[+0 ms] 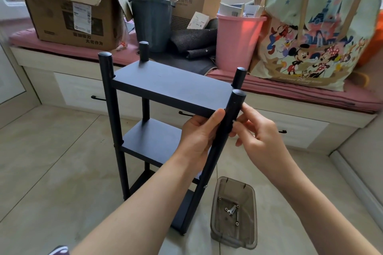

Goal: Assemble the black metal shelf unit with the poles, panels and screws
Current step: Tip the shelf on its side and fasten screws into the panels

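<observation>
The black shelf unit (pixel 165 87) stands upright on the tiled floor with three panels between its black poles. My left hand (pixel 199 136) grips the near right pole (pixel 232 109) just under the top panel, thumb across the pole. My right hand (pixel 259 136) pinches a small silvery screw (pixel 234 121) against the right side of the same pole. A screw head (pixel 205 186) sticks out lower on that pole, by the bottom panel.
A clear grey plastic box (pixel 234 209) with a small wrench (pixel 231 210) and several screws lies on the floor right of the shelf. Behind runs a drawer bench (pixel 83 93) with cardboard boxes, a grey bin (pixel 152 23), a pink bucket (pixel 238 41) and a cartoon bag (pixel 310 37).
</observation>
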The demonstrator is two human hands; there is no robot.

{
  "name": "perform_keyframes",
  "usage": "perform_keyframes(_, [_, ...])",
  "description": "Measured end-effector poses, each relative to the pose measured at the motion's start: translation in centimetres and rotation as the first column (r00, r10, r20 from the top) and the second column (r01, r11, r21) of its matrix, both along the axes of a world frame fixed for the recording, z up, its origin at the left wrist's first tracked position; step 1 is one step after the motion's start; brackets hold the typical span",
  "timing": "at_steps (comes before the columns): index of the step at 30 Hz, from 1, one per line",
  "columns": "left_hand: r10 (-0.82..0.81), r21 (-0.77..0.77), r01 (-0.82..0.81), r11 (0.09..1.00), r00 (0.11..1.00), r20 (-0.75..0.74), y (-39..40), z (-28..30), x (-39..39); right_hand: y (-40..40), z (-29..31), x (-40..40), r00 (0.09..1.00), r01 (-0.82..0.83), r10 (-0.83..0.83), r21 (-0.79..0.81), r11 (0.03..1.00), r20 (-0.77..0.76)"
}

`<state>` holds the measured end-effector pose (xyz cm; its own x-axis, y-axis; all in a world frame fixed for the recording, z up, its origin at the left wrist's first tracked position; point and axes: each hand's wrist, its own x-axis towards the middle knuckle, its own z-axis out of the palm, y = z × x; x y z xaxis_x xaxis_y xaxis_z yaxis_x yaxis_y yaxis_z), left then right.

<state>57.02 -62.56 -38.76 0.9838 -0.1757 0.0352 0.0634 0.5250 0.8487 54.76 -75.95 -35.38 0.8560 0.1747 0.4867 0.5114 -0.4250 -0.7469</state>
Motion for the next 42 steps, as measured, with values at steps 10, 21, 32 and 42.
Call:
perform_keyframes(10, [0.059,0.090,-0.058,0.994,0.998,-0.016,-0.1,0.2,0.1,-0.5,0.4,-0.3,0.996,0.065,-0.061,0.060,0.996,-0.060])
perform_keyframes(21, [0.039,0.110,-0.040,0.993,0.999,0.013,-0.3,0.2,0.5,-0.3,0.3,-0.8,0.975,0.220,-0.212,0.128,0.967,-0.072])
perform_keyframes(32, [0.048,0.132,-0.049,0.990,0.999,0.011,-0.2,0.3,0.2,-0.5,1.0,-0.6,0.899,0.184,0.014,0.407,0.894,-0.438])
perform_keyframes(42, [-0.041,0.140,0.032,0.990,0.997,0.061,0.9,0.0,-0.4,-1.7,-0.3,1.5,0.733,0.052,0.401,0.634,0.772,-0.549])
